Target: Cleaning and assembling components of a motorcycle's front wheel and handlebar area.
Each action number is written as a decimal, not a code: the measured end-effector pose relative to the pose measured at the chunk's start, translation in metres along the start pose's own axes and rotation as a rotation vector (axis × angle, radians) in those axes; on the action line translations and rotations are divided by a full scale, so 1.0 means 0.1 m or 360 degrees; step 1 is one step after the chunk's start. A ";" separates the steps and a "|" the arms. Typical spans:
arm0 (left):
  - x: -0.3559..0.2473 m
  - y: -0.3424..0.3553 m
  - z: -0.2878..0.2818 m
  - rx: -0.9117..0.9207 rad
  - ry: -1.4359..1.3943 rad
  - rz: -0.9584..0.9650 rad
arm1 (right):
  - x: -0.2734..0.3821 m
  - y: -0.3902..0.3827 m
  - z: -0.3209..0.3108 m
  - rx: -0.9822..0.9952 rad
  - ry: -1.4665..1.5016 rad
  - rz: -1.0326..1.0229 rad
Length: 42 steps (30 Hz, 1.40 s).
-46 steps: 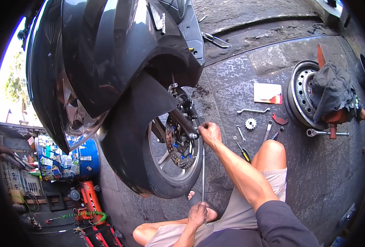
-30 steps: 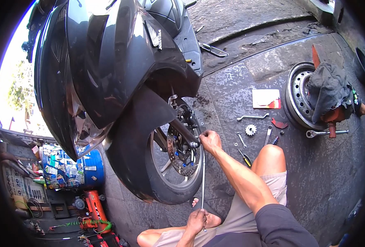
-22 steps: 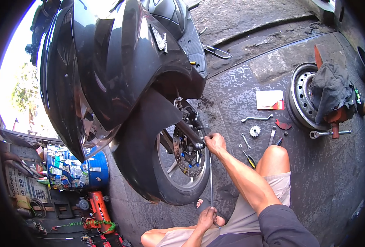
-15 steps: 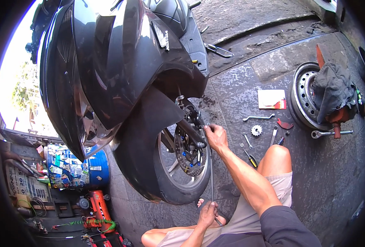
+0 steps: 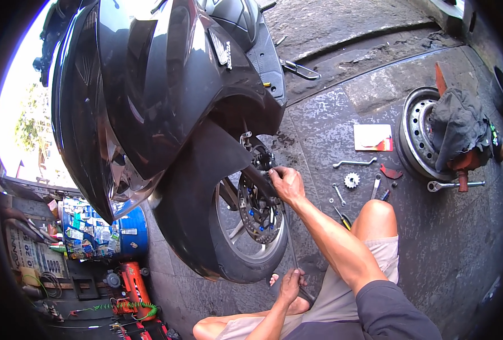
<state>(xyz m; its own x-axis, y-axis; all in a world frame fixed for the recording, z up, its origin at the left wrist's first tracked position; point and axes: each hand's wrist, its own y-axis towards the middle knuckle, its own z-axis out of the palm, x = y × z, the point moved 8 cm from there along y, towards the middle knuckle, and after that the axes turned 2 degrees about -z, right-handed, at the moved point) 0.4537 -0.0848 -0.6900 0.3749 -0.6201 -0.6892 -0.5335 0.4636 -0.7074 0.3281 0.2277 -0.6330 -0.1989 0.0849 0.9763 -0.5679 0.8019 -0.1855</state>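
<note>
My right hand (image 5: pixel 285 184) is closed at the front fork (image 5: pixel 256 177) beside the brake caliper; what its fingers grip is hidden. Below, my left hand (image 5: pixel 291 279) grips a long metal rod (image 5: pixel 291 246) that runs up alongside the wheel's right side toward the fork end. The slotted brake disc (image 5: pixel 258 221) sits inside the black front tyre (image 5: pixel 247 271) of a black scooter (image 5: pixel 138 85). To the right on the floor lie a double-ended wrench (image 5: pixel 354 161), a sprocket (image 5: pixel 351 180), a smaller wrench (image 5: pixel 339 194), a red part (image 5: pixel 391 171) and a yellow-handled tool (image 5: pixel 345 221).
A steel rim (image 5: pixel 416 127) with a dark cloth (image 5: pixel 458 122) and red metal piece lies at the right, near a card package (image 5: pixel 372 137). At the left are a blue drum (image 5: pixel 135 241), an orange compressor (image 5: pixel 132 283) and a green coiled hose. My bare knees and foot surround the wheel's lower side.
My right hand has shifted up and left onto the fork by the caliper. My left hand has moved up and right, and the rod's lower end now angles further right.
</note>
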 end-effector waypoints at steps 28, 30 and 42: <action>-0.10 -0.14 -0.23 -0.0255 0.0139 -0.0082 | 0.09 -0.03 0.00 -0.0019 -0.0053 0.0021; -0.07 -0.14 -0.28 -0.0281 0.0173 -0.0124 | 0.08 -0.05 0.00 -0.0008 -0.0043 0.0044; 0.10 0.02 -0.18 -0.0224 0.0089 -0.0089 | 0.09 -0.08 0.05 -0.0008 -0.0122 -0.0049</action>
<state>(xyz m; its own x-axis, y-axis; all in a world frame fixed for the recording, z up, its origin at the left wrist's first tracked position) 0.4431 -0.1017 -0.6956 0.3661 -0.6787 -0.6367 -0.6155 0.3366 -0.7126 0.3268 0.2194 -0.6236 -0.2419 0.0148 0.9702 -0.5706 0.8066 -0.1546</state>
